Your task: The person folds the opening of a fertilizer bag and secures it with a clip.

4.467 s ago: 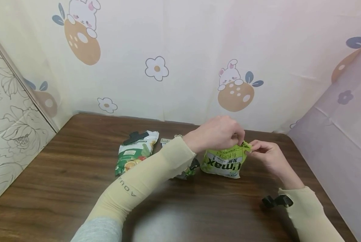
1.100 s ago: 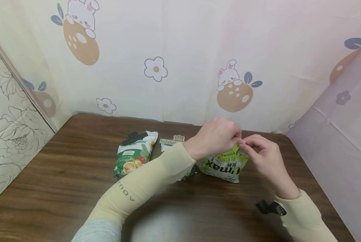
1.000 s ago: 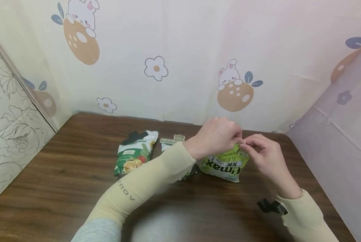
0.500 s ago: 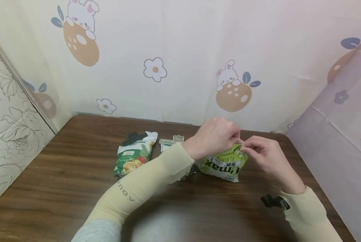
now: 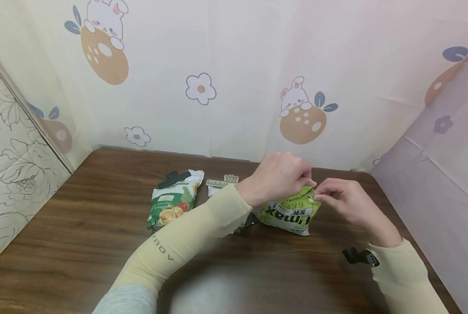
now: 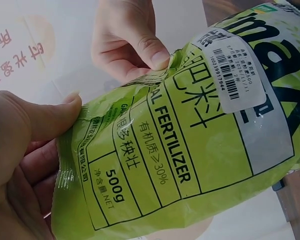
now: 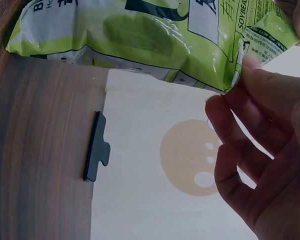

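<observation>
A lime-green fertilizer bag [image 5: 290, 213] stands on the table at right of centre, its lettering upside down in the head view. At its top edge, my left hand [image 5: 282, 176] pinches one side. My right hand [image 5: 345, 198] pinches the corner opposite. The left wrist view shows the bag [image 6: 160, 170] close up, its upper edge creased between both hands, with the left thumb on top of the film. In the right wrist view, thumb and fingers of my right hand [image 7: 270, 135] hold a folded corner of the bag [image 7: 155, 30].
Left on the table [image 5: 80, 244] lies a green-and-white packet [image 5: 172, 205] with a black clip [image 5: 175, 179]. Another packet wearing a beige clip [image 5: 223, 181] is mostly behind my left forearm. The right wrist view shows a separate black clip [image 7: 96, 147] near the table's back edge.
Since the oldest frame, the hands have drawn closer over the bag top and its face has tilted a little. Over the last second, my right hand has shifted slightly right and down.
</observation>
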A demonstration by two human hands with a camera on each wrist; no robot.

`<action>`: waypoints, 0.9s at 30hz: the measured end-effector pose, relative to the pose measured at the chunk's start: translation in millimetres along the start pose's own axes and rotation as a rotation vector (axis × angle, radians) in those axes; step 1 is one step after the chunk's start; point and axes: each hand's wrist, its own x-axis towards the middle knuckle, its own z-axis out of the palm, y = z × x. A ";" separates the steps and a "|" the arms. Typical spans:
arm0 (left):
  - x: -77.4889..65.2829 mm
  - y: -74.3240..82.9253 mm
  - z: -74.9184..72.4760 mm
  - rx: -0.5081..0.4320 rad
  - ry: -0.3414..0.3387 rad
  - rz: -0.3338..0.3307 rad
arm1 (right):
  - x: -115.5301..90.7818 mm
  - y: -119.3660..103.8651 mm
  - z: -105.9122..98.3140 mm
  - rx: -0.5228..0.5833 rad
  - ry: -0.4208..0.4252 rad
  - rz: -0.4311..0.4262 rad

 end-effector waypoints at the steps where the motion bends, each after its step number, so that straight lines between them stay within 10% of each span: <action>1: 0.1 0.0 -0.2 0.004 0.001 0.000 | 0.3 -0.5 -0.5 -0.002 -0.003 -0.005; 27: 1.9 -2.4 -4.6 -0.029 0.002 -0.036 | -3.7 -0.1 -3.2 -0.007 -0.094 0.139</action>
